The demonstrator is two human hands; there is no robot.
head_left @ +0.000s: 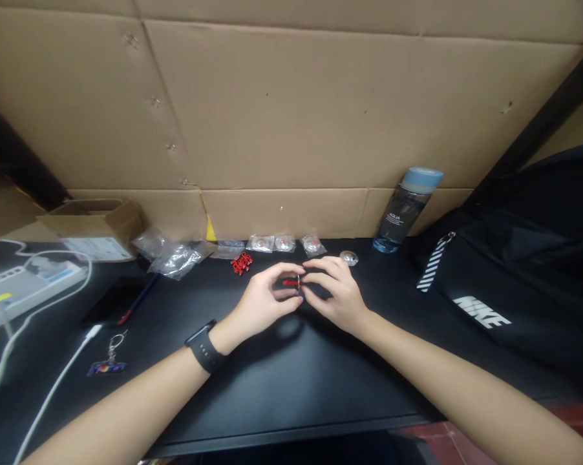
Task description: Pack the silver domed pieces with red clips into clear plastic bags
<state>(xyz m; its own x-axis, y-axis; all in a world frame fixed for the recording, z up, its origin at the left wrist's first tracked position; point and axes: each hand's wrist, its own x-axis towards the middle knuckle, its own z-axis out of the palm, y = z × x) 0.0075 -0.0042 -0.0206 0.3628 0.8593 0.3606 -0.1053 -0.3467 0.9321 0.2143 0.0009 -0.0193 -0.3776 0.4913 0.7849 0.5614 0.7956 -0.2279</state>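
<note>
Between my hands, above the black table, is a small thin disc seen edge-on with a red piece on its left side. My left hand curls round it, thumb and fingertips at its rim. From the right, the fingers of my right hand meet the same disc. Behind my hands lie a pile of red cords, several round pieces in clear wrappers, one of them a wrapped piece, and an unwrapped silvery disc.
Clear plastic bags and an open cardboard box stand left, near a power strip, a phone and a keychain. A bottle and a black bag are right. Cardboard rises behind.
</note>
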